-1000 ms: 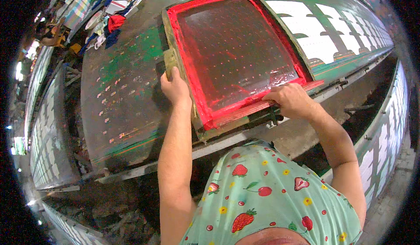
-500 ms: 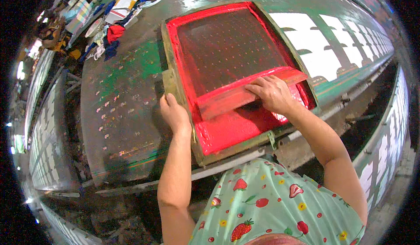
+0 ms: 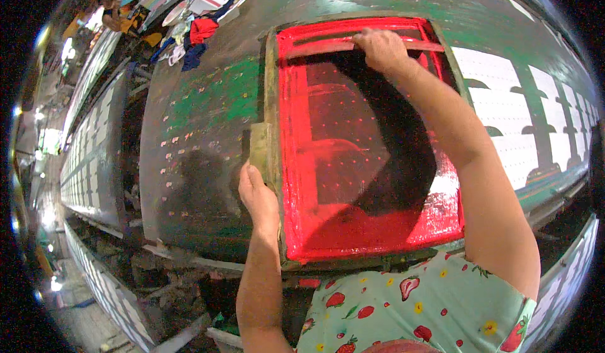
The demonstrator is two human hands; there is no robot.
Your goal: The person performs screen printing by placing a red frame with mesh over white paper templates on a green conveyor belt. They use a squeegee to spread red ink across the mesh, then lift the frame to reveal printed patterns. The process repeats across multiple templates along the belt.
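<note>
A screen-printing frame with worn wooden rails lies on the long table. Red ink coats its mesh along the borders and thickly across the near end; pale dots show through the darker middle. My right hand is closed over the top of a long red-smeared squeegee, which spans the mesh near the far rail. My left hand grips the left rail beside a wooden block; some of its fingers are hidden.
White printed pieces lie in rows on the table to the right of the frame. Rags and other items are heaped at the far left. Another table with white pieces stands left across a gap.
My right hand has pushed the squeegee from the near part of the mesh to the far end, leaving red streaks. My left hand stays at the left rail. The view has shifted.
</note>
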